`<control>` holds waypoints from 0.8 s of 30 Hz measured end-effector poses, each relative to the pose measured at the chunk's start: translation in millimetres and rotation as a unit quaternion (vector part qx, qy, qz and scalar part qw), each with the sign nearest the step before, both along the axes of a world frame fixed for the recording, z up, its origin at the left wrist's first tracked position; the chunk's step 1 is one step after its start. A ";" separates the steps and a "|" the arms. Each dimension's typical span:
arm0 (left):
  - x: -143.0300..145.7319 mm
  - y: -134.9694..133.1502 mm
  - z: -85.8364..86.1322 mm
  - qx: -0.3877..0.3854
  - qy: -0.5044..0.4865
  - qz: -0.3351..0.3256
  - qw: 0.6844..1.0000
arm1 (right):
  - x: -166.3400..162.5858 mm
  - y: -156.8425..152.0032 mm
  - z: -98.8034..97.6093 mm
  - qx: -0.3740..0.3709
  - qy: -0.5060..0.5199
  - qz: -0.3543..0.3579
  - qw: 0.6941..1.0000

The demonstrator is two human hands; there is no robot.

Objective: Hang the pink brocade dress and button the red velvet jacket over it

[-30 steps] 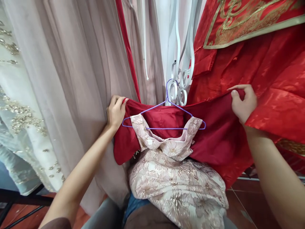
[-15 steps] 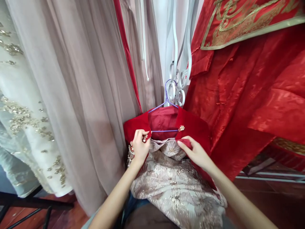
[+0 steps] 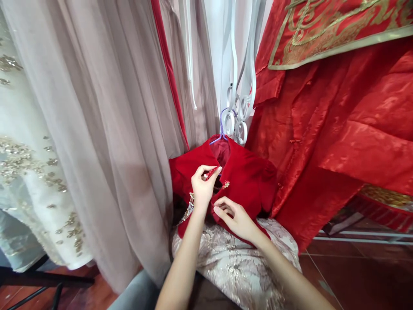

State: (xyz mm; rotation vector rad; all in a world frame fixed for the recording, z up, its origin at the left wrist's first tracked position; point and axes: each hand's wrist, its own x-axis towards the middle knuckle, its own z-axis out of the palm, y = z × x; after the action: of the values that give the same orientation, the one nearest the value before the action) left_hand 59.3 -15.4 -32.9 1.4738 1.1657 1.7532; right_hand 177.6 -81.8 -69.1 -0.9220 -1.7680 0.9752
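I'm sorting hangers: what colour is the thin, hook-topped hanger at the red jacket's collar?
The thin, hook-topped hanger is purple; head view shows it best.

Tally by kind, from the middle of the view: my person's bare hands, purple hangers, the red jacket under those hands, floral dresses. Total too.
Left hand and right hand: 2
Purple hanger: 1
Red jacket: 1
Floral dress: 1
Total: 5
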 end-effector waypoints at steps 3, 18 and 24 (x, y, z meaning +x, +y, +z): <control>7.8 -6.0 -20.3 0.009 0.001 0.091 0.996 | 11.1 5.5 0.9 0.042 -0.018 -0.040 0.998; 8.9 -24.1 -48.7 0.040 0.040 0.119 0.991 | 3.1 46.7 -7.1 0.066 0.179 -0.126 0.973; 3.9 -25.6 -42.6 0.015 0.060 0.112 0.992 | 12.8 42.1 4.2 0.152 0.102 -0.129 0.975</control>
State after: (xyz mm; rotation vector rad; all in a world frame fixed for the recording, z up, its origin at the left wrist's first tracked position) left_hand 63.1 -41.0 -75.5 1.5346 1.4195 1.8576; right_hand 190.4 -39.7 -64.9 -0.8006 -1.5249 0.5891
